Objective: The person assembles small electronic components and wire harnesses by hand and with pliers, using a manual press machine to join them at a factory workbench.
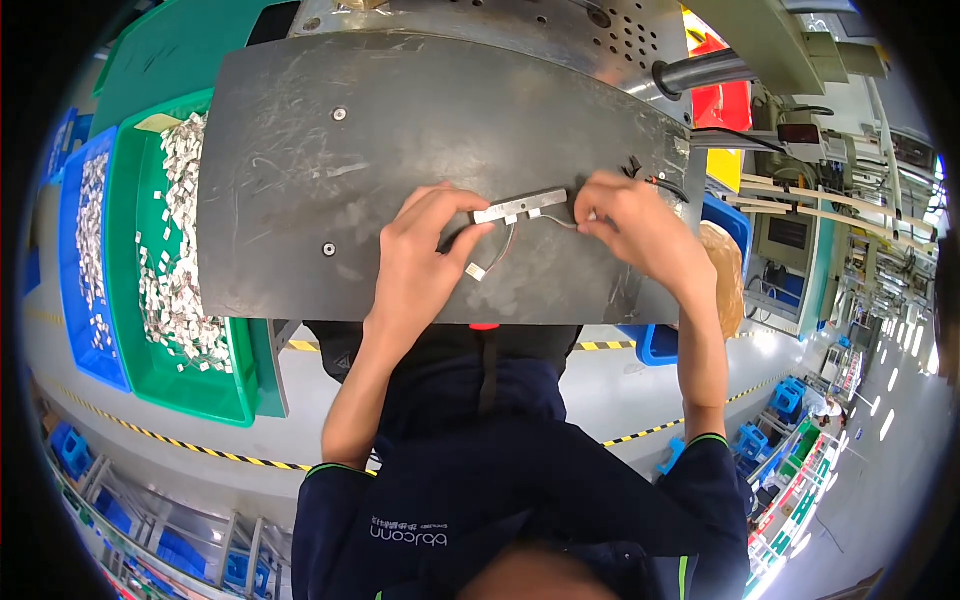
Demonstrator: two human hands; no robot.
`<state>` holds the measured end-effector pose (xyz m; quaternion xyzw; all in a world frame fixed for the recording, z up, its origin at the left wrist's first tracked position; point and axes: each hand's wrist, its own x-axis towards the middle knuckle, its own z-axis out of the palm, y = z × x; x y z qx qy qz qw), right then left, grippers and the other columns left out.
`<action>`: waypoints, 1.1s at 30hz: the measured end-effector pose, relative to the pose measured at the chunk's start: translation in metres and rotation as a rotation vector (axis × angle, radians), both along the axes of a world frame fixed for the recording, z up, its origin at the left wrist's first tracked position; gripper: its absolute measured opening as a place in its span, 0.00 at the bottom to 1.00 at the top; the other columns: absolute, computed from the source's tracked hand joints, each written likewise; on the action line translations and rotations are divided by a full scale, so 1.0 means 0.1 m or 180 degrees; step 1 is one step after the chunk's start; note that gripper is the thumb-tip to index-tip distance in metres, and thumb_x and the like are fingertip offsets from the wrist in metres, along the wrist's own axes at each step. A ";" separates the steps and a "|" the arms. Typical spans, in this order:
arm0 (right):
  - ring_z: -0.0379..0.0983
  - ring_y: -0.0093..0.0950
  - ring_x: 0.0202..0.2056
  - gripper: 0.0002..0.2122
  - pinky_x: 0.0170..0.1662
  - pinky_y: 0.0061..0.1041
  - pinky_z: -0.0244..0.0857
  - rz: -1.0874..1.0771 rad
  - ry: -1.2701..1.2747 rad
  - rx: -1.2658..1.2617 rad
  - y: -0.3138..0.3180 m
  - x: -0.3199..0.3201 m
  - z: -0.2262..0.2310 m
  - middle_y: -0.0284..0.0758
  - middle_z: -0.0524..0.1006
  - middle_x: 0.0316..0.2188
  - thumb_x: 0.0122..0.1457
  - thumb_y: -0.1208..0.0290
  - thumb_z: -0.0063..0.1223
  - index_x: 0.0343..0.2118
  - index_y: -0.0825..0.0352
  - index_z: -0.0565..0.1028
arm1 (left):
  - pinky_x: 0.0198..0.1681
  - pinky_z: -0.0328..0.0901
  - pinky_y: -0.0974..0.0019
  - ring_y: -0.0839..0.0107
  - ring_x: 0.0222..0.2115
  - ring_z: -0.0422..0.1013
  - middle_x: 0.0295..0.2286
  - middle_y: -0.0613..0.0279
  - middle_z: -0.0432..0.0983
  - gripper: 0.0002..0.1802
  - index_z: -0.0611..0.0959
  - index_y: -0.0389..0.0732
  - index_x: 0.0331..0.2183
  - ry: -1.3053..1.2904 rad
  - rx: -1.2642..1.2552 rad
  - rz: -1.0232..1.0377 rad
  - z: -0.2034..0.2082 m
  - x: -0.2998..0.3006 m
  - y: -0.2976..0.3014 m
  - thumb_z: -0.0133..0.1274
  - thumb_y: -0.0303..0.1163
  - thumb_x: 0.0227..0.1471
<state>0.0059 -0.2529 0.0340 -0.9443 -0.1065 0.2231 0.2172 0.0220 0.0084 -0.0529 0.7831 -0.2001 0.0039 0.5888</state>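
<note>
A short silver metal bar (545, 199) with a hole in its middle lies at a slight tilt over the dark metal plate (420, 110). The thumb and index finger of my left hand (418, 250) grip its left end. Two small white connectors (512, 218) sit along the bar's near edge. From one, a thin cable (508, 245) curves down to a loose white plug (475, 271). Another pale cable (557, 220) runs right into the pinched fingers of my right hand (630, 222), which hide its end.
At the left, a green bin (240, 385) and a blue bin (115, 365) hold many small white connectors with wires. Dark cables (668, 186) lie at the plate's right edge. Beyond it are a metal post (705, 73), a blue bin (655, 345) and a brown bag (722, 265).
</note>
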 end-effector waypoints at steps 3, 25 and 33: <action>0.76 0.48 0.36 0.06 0.41 0.41 0.70 0.0084 0.0705 0.0078 0.03 -0.11 0.06 0.44 0.78 0.33 0.54 0.84 0.61 0.32 0.71 0.74 | 0.56 0.73 0.54 0.51 0.38 0.78 0.33 0.56 0.84 0.12 0.84 0.38 0.38 -0.0158 0.0030 0.0002 -0.01 0.01 0.00 0.68 0.22 0.50; 0.77 0.31 0.43 0.06 0.49 0.28 0.70 -0.0990 -0.1927 0.1658 0.36 -0.14 -0.65 0.34 0.82 0.40 0.54 0.84 0.66 0.33 0.68 0.83 | 0.51 0.74 0.57 0.61 0.31 0.74 0.29 0.59 0.81 0.11 0.90 0.36 0.40 -0.0302 0.0052 0.0163 0.00 0.02 -0.04 0.68 0.23 0.52; 0.74 0.36 0.52 0.11 0.55 0.34 0.68 -0.1096 -0.1602 0.1509 0.37 -0.15 -0.64 0.36 0.81 0.49 0.53 0.77 0.70 0.40 0.67 0.84 | 0.49 0.74 0.58 0.61 0.31 0.74 0.30 0.59 0.82 0.11 0.90 0.36 0.40 -0.0271 0.0103 0.0125 0.00 0.02 -0.01 0.68 0.23 0.52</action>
